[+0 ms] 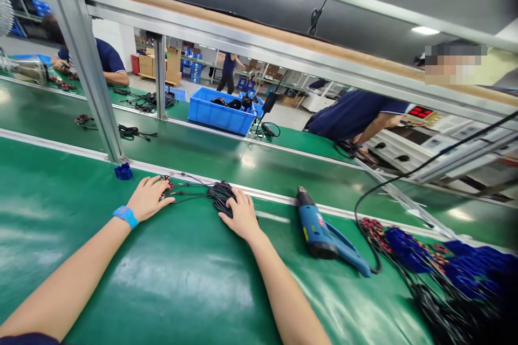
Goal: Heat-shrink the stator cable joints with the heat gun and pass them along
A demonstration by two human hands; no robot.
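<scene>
Crosswise on the surface [174, 275], the black cable bundle [194, 194] runs from its red-flecked end [166, 185] under the left hand [146, 200] to its coil [218, 192] under the right hand [244, 216], fingers loosely spread, any pinch unclear.

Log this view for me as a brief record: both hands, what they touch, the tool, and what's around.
left hand: at the small reddish parts on the wire ends; grip unclear
right hand: on the coiled black cable; grip unclear
tool: blue heat gun, lying right of the right hand, nozzle away from the wearer
left side: dark blue piece by the post foot
right side: black cables and blue bundles
surface: green bench top
beyond: blue bin holding black items
</scene>
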